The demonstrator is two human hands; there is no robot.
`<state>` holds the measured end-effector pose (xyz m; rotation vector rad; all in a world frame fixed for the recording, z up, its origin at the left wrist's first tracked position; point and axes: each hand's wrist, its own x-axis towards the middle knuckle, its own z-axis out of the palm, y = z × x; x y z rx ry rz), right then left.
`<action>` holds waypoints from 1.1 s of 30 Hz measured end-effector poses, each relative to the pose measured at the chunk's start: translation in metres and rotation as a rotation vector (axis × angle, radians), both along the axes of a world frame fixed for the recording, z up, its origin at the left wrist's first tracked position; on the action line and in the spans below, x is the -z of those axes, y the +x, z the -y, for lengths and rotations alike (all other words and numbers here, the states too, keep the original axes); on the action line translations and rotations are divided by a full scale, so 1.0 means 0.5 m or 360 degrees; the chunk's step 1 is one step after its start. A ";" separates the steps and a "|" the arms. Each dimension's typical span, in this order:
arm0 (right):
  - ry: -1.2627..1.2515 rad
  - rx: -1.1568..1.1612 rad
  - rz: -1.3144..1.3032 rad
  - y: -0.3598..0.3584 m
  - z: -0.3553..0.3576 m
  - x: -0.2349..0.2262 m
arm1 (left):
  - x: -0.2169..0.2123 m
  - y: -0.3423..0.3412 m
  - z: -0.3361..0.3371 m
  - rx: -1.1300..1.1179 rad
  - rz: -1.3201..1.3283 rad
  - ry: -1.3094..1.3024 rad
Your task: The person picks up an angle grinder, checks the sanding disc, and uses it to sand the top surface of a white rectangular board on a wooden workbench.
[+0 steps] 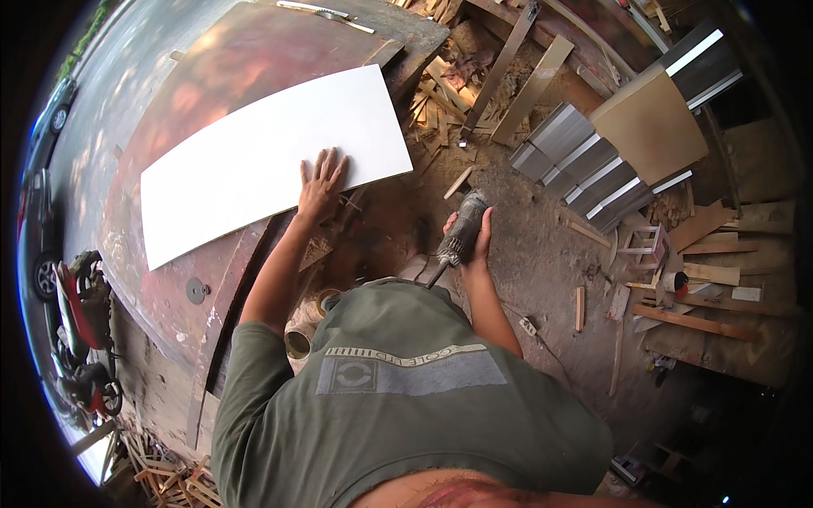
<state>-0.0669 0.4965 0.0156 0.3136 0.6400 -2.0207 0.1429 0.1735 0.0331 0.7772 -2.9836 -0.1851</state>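
Your left hand [322, 184] lies flat, fingers spread, on the white board's [271, 161] near edge; the board rests on the rusty workbench [169, 279]. It looks stiff, light, slick: press, don't pinch. Right of the board, your right hand [478, 245] grips the power tool [461, 233], likely heavy.

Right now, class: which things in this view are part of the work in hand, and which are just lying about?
In hand:
- white board, left hand flat on it
- power tool, gripped by the right hand
- reddish-brown worktable under the board

Lying about:
- grey metal profiles
- tan panel
- wood offcuts on the floor
- red motorbike
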 end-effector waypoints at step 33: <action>0.0148 -0.0688 0.0091 -0.006 0.085 -0.071 | 0.026 0.013 0.007 -0.0022 0.0122 -0.0143</action>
